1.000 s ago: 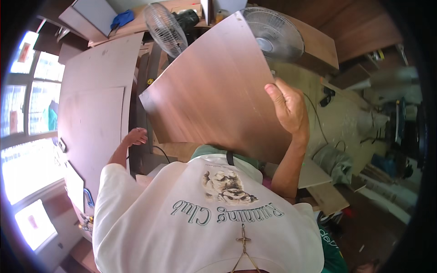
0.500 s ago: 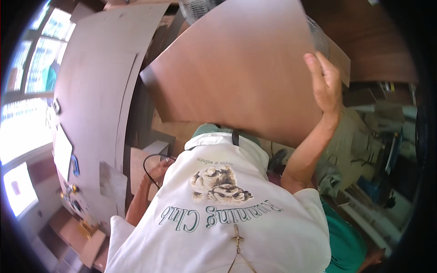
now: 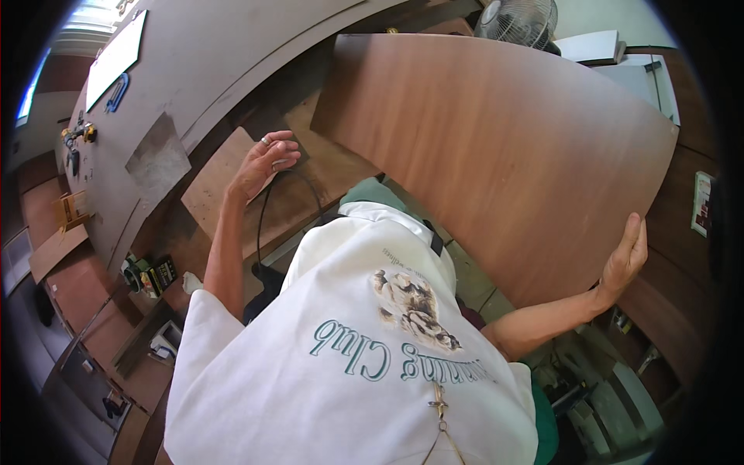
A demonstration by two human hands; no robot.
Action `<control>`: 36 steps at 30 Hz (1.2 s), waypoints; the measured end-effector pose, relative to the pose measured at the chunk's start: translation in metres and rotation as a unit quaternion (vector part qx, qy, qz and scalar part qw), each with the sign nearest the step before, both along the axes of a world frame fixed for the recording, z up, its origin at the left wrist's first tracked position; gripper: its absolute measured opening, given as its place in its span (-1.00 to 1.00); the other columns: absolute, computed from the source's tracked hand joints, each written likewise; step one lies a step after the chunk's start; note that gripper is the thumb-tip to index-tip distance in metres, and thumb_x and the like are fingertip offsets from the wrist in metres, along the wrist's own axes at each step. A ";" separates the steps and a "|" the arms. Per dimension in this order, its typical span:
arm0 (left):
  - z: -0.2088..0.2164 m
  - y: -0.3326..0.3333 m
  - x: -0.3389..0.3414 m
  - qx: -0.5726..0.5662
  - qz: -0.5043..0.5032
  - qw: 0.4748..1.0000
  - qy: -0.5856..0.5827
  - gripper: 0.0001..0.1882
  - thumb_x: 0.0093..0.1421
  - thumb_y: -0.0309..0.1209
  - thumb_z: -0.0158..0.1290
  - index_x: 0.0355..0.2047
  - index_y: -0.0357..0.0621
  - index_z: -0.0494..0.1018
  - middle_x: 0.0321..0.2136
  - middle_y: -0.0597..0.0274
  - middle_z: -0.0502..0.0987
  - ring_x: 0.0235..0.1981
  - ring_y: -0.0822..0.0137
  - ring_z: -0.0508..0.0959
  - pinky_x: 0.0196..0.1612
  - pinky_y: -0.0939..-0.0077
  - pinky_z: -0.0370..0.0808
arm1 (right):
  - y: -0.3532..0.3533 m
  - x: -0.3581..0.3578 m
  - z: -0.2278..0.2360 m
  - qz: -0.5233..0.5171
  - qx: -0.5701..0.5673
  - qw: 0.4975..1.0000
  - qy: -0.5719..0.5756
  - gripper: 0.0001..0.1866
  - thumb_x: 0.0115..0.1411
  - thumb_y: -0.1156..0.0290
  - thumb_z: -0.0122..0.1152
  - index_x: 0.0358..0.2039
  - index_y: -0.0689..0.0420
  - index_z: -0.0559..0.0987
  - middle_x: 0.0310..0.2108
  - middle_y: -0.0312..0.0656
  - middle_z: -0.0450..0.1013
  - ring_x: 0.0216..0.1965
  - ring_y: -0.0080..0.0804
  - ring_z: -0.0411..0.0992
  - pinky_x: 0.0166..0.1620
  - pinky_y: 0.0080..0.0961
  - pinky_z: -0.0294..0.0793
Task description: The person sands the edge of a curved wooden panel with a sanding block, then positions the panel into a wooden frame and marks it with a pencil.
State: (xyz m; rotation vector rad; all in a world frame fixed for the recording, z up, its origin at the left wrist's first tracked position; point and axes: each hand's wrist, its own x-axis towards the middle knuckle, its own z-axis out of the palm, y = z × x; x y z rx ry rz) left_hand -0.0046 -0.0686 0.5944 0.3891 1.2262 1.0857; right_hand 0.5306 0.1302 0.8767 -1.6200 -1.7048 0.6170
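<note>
A large brown wood-grain panel [image 3: 496, 155] stretches across the space in front of me, tilted. My right hand [image 3: 624, 260] grips its right edge near the lower corner, with the fingers partly hidden behind the board. To the left of the panel, my left hand [image 3: 267, 159] is raised with loosely bent fingers, a little apart, and nothing shows in them. It hangs over a smaller brown board [image 3: 221, 174], apart from the panel. A black cable [image 3: 263, 213] loops just below that hand.
A long grey worktop [image 3: 225, 54] runs along the left, bearing a white sheet [image 3: 116, 62], a blue clamp [image 3: 118, 93], a drill [image 3: 77, 133] and a grey rough piece [image 3: 159, 151]. A fan [image 3: 518, 22] stands beyond the panel. Green clothing [image 3: 546, 422] shows at lower right.
The panel has swung round to the right and lies flatter in view, my right hand still on its edge. My left hand has risen from beside my waist. The view has turned too.
</note>
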 end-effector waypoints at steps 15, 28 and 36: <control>0.069 0.244 0.102 0.407 -0.068 0.778 0.474 -0.23 0.18 -0.34 0.23 0.31 -0.21 0.11 0.25 -0.02 0.24 0.27 0.14 0.26 0.30 0.17 0.17 | -0.062 -0.008 0.054 0.128 0.185 0.973 -0.058 -0.58 0.29 0.20 0.16 -0.61 0.21 0.38 -0.72 -0.11 0.13 -0.69 -0.33 0.07 -0.55 -0.31 0.12; 0.104 0.283 0.204 0.391 -0.396 0.810 0.187 -0.87 0.29 -0.34 0.11 -0.28 -0.11 0.45 -0.34 0.39 0.48 -0.25 0.50 0.39 -0.04 0.55 0.30 | -0.111 0.112 0.016 -0.014 0.055 0.998 -0.013 -0.58 0.34 0.13 0.09 -0.53 0.20 0.50 -0.72 -0.27 0.16 -0.66 -0.52 0.08 -0.55 -0.44 0.10; 0.124 0.223 0.327 0.442 -0.386 0.785 0.199 -0.83 0.31 -0.35 0.10 -0.36 -0.19 0.46 -0.48 0.42 0.44 -0.42 0.58 0.30 -0.30 0.65 0.26 | -0.182 0.218 -0.076 -0.300 0.210 0.919 -0.146 -0.65 0.22 0.21 0.23 -0.08 0.16 0.56 -0.15 -0.16 0.51 -0.09 -0.35 0.44 0.02 -0.43 0.37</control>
